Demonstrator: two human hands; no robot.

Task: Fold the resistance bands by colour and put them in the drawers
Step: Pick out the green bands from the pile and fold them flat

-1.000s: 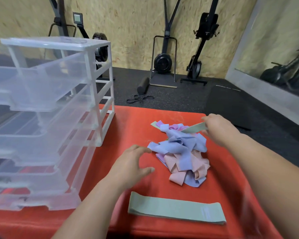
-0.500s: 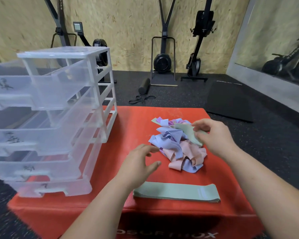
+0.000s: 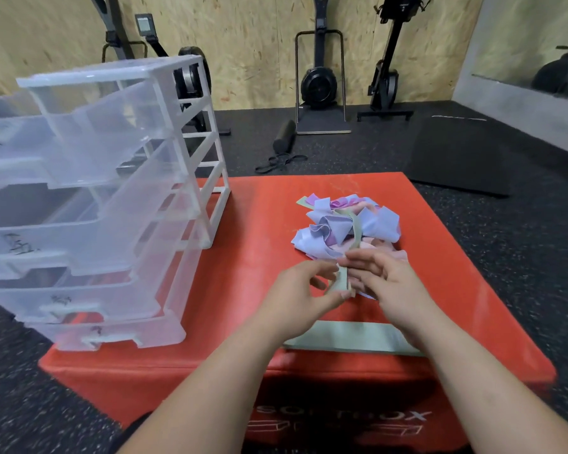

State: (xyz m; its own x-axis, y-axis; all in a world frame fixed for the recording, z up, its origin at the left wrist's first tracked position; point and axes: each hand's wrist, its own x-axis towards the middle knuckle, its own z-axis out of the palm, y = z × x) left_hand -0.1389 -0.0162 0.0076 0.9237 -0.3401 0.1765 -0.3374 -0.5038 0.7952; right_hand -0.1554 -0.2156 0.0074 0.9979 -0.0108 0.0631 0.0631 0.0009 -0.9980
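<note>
One green band (image 3: 343, 280) is pinched by left hand (image 3: 304, 291) and right hand (image 3: 386, 283), fingers curled on the strip, just before the pile (image 3: 348, 227); its far end trails over it. Probably being pulled clear to match the flat band (image 3: 351, 339) at the bench (image 3: 259, 224) front. The drawers (image 3: 89, 204) stand left.

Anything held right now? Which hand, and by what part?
The left hand and the right hand both pinch one green band at its near end. The rest of it runs up into the pile of bands.
</note>
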